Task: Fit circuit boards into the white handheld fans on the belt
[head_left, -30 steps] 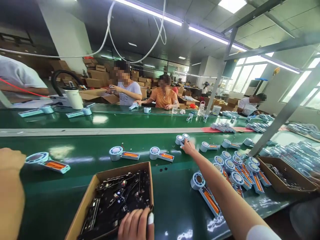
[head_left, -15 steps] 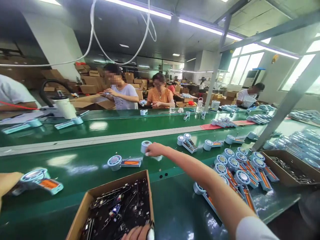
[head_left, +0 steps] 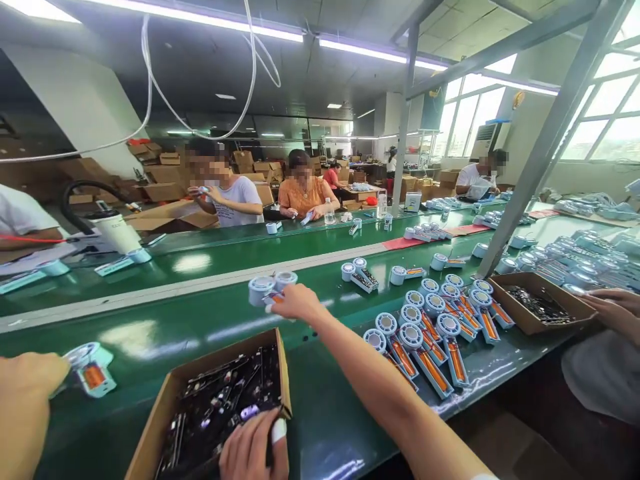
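Note:
My right hand (head_left: 294, 302) reaches out over the green belt (head_left: 200, 320) and is closed on two light-blue handheld fan units (head_left: 267, 288), their round heads side by side. My left hand (head_left: 254, 448), with white tape on one fingertip, rests with curled fingers inside a cardboard box (head_left: 165, 413) of dark circuit boards (head_left: 225, 400) at the near edge. What the left fingers hold is hidden.
Several fan units (head_left: 435, 333) lie in rows right of my arm; a pair (head_left: 357, 273) sits further along the belt. A co-worker's hand (head_left: 25, 407) at left is by another fan (head_left: 90, 373). Another person's hands (head_left: 615, 307) are beside a second box (head_left: 540, 303). People work across the line.
My right hand has moved left along the belt, away from the far pair of fans, and closed on two fan units that lay apart. My left hand stays in the box.

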### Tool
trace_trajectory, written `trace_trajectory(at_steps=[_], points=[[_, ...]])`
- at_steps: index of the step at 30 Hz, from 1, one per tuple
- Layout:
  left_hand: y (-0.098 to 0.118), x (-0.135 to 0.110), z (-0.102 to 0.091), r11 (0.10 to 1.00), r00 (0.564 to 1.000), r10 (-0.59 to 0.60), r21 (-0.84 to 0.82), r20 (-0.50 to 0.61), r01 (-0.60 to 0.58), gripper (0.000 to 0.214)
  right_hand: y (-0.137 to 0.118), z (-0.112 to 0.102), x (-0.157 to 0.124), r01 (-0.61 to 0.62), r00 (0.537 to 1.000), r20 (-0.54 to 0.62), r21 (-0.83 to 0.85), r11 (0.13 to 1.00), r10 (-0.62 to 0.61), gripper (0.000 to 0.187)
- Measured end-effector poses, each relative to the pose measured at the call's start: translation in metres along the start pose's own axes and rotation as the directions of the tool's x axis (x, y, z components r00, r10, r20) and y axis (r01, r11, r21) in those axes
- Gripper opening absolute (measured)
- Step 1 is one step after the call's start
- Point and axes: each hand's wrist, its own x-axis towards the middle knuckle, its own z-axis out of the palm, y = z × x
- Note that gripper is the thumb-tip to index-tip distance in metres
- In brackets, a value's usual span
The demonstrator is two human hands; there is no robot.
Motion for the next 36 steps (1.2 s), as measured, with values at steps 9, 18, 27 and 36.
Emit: trace_trajectory(at_steps=[9,18,27,36], points=[[-0.047,0.077,-0.032,0.912,0.775,-0.408,0.252,0.483,0.323,0.035,0.072,0.073,-0.206,-0.171,0.980,-0.109,-0.058,0.983,0.164,0.014],[-0.089,0.139,0.005,0.907,0.344,-0.420,0.387,0.840,0.163,0.035,0.130,0.105,-0.235,-0.033,0.958,-0.287,-0.196,0.980,-0.025,0.053],[-0.040,0.137,-0.002,0.957,0.442,-0.254,0.290,0.860,-0.015,0.028,0.141,0.111,-0.260,0.056,0.911,-0.399,-0.119,0.991,-0.100,0.047],[-0.046,0.144,0.019,0.991,0.339,-0.052,0.091,0.939,-0.099,0.010,0.120,0.086,-0.286,0.214,0.874,-0.436,-0.054,0.975,-0.216,0.027]])
